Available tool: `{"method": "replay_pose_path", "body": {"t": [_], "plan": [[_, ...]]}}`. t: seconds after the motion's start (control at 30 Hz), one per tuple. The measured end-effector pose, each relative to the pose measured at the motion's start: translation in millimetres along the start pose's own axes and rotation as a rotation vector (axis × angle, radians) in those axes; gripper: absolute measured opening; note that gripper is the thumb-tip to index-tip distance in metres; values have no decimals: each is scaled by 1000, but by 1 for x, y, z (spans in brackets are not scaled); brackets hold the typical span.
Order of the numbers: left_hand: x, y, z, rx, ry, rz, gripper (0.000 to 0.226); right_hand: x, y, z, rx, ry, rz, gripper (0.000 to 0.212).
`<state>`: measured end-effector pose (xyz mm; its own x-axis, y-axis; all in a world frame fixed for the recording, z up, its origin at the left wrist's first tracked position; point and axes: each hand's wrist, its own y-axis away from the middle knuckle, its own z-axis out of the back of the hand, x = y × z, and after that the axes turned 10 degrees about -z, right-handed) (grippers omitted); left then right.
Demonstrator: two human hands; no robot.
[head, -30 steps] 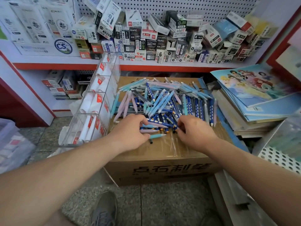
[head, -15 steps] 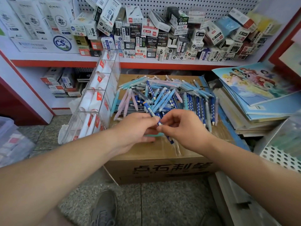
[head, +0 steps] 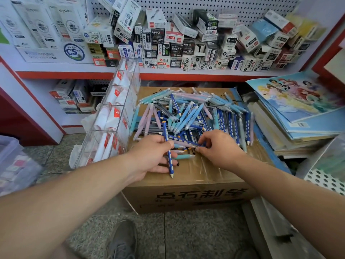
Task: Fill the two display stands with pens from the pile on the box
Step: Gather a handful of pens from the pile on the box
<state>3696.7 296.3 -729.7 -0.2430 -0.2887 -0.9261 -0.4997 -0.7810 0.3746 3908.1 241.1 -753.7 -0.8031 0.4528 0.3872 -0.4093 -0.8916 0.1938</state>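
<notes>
A pile of pens (head: 190, 113), dark blue with white dots, light blue, pink and teal, covers the top of a taped cardboard box (head: 186, 195). My left hand (head: 151, 156) grips a dark blue dotted pen (head: 169, 159) that stands almost upright across my fingers. My right hand (head: 218, 148) pinches another dark blue pen (head: 188, 142) lying at the pile's near edge. A clear acrylic display stand (head: 113, 116) with several compartments leans against the box's left side, holding white sleeves with red labels. I see only this one stand.
A red-edged shelf (head: 168, 75) behind the box carries many small pen cartons. Stacked notebooks (head: 298, 116) lie to the right, with a white perforated rack (head: 324, 180) nearer. A translucent bin (head: 15, 165) sits at the left. My shoe (head: 121, 240) rests on the speckled floor.
Both hands lifted from the pile and met. My left hand now holds a blue dotted pen, and my right hand has dropped back to the pile's edge onto another pen.
</notes>
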Motion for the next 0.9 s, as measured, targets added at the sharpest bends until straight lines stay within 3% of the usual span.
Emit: {"method": "replay_pose_path", "body": {"t": [0.17, 0.27, 0.4, 0.5, 0.73, 0.83, 0.9], "plan": [[-1, -1, -1, 6, -8, -17, 15, -1, 6, 11, -15, -244, -20, 6], [-2, 1, 0, 25, -47, -41, 16, 0, 14, 27, -43, -558, -64, 11], [-5, 1, 0, 53, -107, -120, 16, 6, 23, 57, -228, -983, -80, 17], [-7, 0, -5, 58, -106, -178, 16, 10, 31, 63, -285, -933, -43, 16], [-7, 4, -33, 261, -44, -183, 20, 22, 40, 32, 79, -928, -111, 16], [-5, 3, -37, 308, -45, -163, 19, 20, 35, 31, 125, -999, -141, 21], [-4, 1, -36, 282, -43, -150, 18, 11, 28, 33, 53, -859, -160, 20]]}}
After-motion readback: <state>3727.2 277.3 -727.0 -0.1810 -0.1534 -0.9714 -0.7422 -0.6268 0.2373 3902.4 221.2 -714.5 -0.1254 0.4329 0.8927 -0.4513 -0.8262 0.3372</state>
